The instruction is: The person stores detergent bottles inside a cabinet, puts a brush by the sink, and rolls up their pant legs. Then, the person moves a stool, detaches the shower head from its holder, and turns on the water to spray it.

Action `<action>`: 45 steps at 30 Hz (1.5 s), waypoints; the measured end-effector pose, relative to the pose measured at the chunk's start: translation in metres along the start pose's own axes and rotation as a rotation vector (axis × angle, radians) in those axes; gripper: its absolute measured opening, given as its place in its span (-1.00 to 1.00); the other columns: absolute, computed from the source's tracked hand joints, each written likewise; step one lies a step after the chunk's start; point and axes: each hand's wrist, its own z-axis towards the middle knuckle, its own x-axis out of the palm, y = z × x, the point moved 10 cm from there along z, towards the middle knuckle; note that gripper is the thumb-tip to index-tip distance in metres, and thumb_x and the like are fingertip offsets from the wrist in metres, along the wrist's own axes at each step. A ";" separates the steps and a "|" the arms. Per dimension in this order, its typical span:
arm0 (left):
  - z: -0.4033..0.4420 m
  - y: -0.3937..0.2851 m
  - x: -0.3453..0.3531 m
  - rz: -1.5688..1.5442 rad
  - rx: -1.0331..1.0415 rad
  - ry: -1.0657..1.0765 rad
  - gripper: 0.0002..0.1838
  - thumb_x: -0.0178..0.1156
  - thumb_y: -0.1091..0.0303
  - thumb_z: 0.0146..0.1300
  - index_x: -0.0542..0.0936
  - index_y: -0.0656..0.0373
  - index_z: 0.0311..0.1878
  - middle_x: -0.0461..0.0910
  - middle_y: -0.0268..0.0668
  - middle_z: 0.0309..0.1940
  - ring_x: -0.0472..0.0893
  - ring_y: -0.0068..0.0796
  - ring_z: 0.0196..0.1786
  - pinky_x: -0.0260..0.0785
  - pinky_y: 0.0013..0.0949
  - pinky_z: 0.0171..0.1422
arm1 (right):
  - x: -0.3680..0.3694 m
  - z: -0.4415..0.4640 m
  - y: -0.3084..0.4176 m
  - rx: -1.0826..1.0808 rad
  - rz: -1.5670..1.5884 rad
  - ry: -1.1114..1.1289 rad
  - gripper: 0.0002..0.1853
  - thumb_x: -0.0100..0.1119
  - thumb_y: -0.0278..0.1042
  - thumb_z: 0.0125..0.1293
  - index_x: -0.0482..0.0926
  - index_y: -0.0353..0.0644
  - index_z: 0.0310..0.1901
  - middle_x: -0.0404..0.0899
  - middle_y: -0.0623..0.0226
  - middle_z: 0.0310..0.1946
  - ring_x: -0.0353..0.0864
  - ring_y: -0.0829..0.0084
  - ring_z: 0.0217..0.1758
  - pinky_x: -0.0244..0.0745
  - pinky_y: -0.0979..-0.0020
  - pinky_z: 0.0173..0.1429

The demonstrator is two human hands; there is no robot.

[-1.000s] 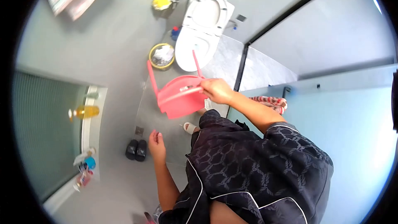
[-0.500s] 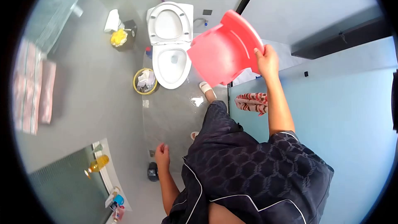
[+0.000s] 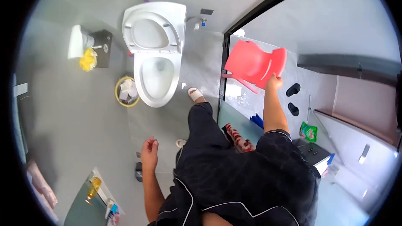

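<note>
My right hand grips the edge of the backrest of a small red plastic chair. The chair hangs tilted in the opening beside the black door frame, its legs pointing to the lower left. At my left side, my left hand is in the air with its fingers curled in, and nothing shows in it. To the left of the chair stands a white toilet with its lid and seat raised.
A yellow-rimmed waste bin stands left of the toilet. Black slippers lie on the floor past the black door frame. A frosted glass panel with a red patterned cloth is beside my leg.
My right hand has carried the red chair rightward, from beside the toilet into the opening past the frame. The view has turned, showing more of the room on the right. My left hand stays empty.
</note>
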 end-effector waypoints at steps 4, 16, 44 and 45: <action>0.027 -0.046 0.040 0.128 0.005 0.040 -0.62 0.23 0.33 0.48 0.52 0.25 0.28 0.65 -0.27 -0.02 0.61 -0.50 -0.02 0.48 -0.42 0.14 | 0.033 0.058 -0.082 0.221 0.293 -0.164 -0.61 0.40 -0.31 0.24 0.62 -0.50 -0.06 0.72 -0.13 -0.12 0.76 0.09 -0.13 0.65 0.10 0.00; 0.064 -0.040 0.064 0.530 -0.176 0.034 -0.61 0.28 0.33 0.40 0.56 0.25 0.23 0.70 -0.11 -0.03 0.71 -0.30 -0.02 0.57 -0.29 0.08 | 0.181 0.159 -0.325 0.019 0.050 0.473 -0.64 -0.11 -0.34 0.55 0.50 -0.30 0.23 0.58 0.13 0.20 0.59 0.24 0.24 0.51 0.14 0.37; -0.305 0.286 -0.075 -0.260 -0.389 -0.701 -0.55 0.26 0.13 0.37 0.60 0.26 0.17 0.72 -0.09 -0.02 0.70 -0.06 0.02 0.53 -0.15 0.15 | 0.199 -0.463 0.065 0.201 -0.334 1.738 -0.77 -0.04 -0.27 0.57 0.46 -0.30 -0.08 0.63 0.16 -0.37 0.59 0.27 -0.45 0.60 0.26 -0.35; -0.318 0.320 -0.063 -0.326 -0.407 -0.733 -0.55 0.26 0.13 0.37 0.60 0.26 0.17 0.72 -0.09 -0.02 0.70 -0.06 0.02 0.53 -0.15 0.15 | 0.165 -0.514 0.076 0.106 -0.388 1.751 -0.75 -0.09 -0.26 0.58 0.46 -0.30 -0.10 0.62 0.12 -0.39 0.59 0.26 -0.44 0.56 0.29 -0.37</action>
